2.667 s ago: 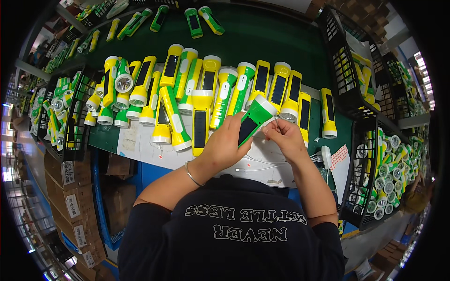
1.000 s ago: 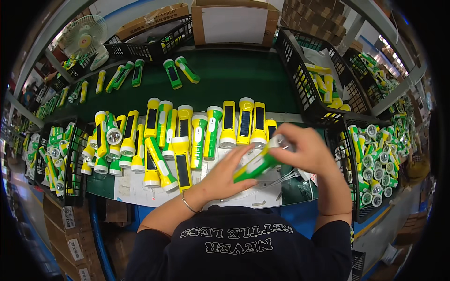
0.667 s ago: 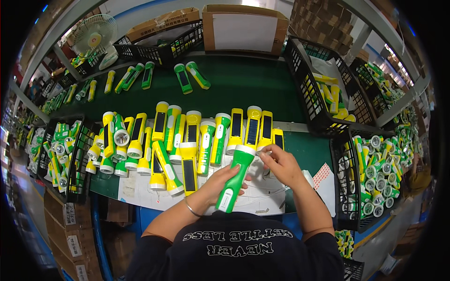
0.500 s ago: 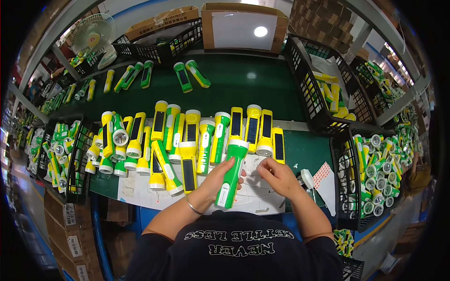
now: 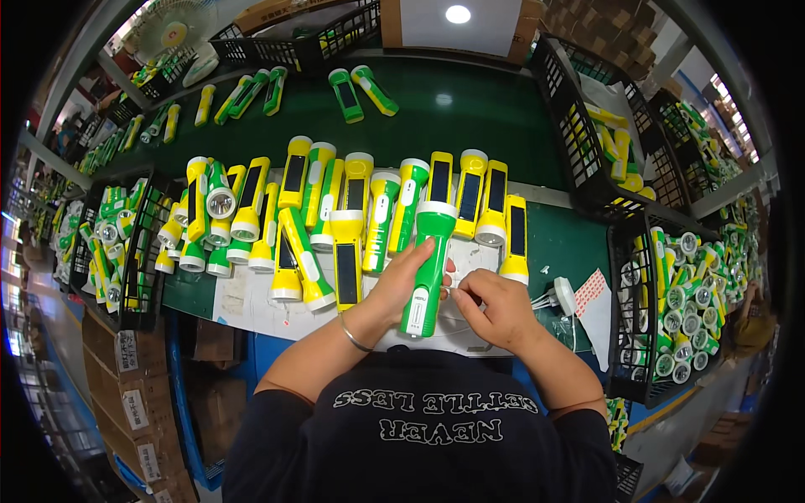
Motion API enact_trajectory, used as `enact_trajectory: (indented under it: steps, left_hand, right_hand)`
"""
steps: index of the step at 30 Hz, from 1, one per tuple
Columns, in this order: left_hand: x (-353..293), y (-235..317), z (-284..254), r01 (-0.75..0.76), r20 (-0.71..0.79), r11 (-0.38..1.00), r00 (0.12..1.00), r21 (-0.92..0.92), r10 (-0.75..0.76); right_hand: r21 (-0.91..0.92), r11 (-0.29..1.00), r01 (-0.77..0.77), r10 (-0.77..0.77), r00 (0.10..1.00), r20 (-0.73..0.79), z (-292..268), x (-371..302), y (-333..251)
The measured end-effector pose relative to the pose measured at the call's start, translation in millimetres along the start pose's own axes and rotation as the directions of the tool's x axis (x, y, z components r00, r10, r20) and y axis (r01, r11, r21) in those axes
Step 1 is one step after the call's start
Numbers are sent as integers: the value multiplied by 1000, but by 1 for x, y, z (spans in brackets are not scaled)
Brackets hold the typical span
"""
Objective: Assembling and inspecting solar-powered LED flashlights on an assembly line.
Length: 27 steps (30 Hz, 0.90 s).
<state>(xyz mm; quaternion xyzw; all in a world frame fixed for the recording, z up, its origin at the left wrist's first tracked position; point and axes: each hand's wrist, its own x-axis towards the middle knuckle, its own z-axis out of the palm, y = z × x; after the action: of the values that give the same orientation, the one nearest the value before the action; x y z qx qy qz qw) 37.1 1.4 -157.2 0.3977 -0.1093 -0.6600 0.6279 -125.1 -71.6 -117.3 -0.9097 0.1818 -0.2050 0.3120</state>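
Note:
My left hand (image 5: 397, 289) is wrapped around a green flashlight (image 5: 430, 267) with a white head. The flashlight's head points away from me and its tail toward my chest. Beside its right edge, my right hand (image 5: 501, 312) has its fingers curled and thumb bent in, the fingertips close to the tail half. Whatever those fingertips may pinch is too small to make out. Beyond both hands, several yellow and green flashlights (image 5: 345, 267) stand or lean in a loose row, some with dark solar panels facing up.
A black crate (image 5: 631, 314) packed with flashlights stands at right, another crate (image 5: 149, 251) at left. A white plug with a cable (image 5: 564, 295) lies right of my right hand. Across the green work surface (image 5: 470, 109) are more flashlights, a crate (image 5: 579, 142) and a cardboard box (image 5: 528, 29).
The view has tilted, so the table's things sit higher in the picture. My right fingertips have come closer to the held flashlight, which my left hand still grips.

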Motion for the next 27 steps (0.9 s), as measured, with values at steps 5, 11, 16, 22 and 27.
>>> enact_trajectory:
  steps: [5, 11, 16, 22, 27]
  left_hand:
    - [1, -16, 7, 33, 61, 998, 998, -56, -30]
    - [13, -5, 2, 144, 220, 941, 972, -305, -77]
    - [25, -2, 7, 235, 151, 958, 966, -166, -211]
    - [35, -3, 16, 160, 79, 984, 983, 84, -166]
    - [31, 1, 19, 200, 102, 978, 973, 50, -205]
  right_hand:
    - [575, 669, -471, 296, 878, 376, 36, -14, 13]
    - [742, -124, -659, 53, 743, 668, 56, -50, 8]
    - [683, -33, -729, 247, 657, 713, 54, -54, -8]
    - [623, 237, -746, 472, 649, 597, 50, -53, -14]
    - [673, 186, -716, 423, 676, 603, 49, -52, -16]
